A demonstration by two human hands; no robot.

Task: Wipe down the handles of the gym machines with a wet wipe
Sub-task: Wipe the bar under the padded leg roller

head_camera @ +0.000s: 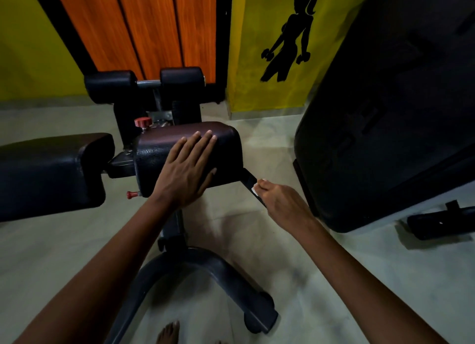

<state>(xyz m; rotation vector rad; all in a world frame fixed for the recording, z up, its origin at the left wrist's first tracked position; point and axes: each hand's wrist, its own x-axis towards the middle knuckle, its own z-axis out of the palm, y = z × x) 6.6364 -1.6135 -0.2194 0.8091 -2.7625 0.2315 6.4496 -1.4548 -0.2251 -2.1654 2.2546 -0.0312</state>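
Note:
A black bench machine stands in front of me with a dark padded seat (226,143). My left hand (186,169) lies flat on that pad, fingers straight. A black handle bar (248,180) sticks out from under the pad's right side. My right hand (280,202) is curled round this bar and pinches a small white wet wipe (255,190) against it; only a corner of the wipe shows.
A longer bench pad (48,171) lies to the left, and two roller pads (144,85) sit behind. The curved grey base (205,274) rests on the floor near my bare foot (168,333). A big black machine (385,112) stands at the right.

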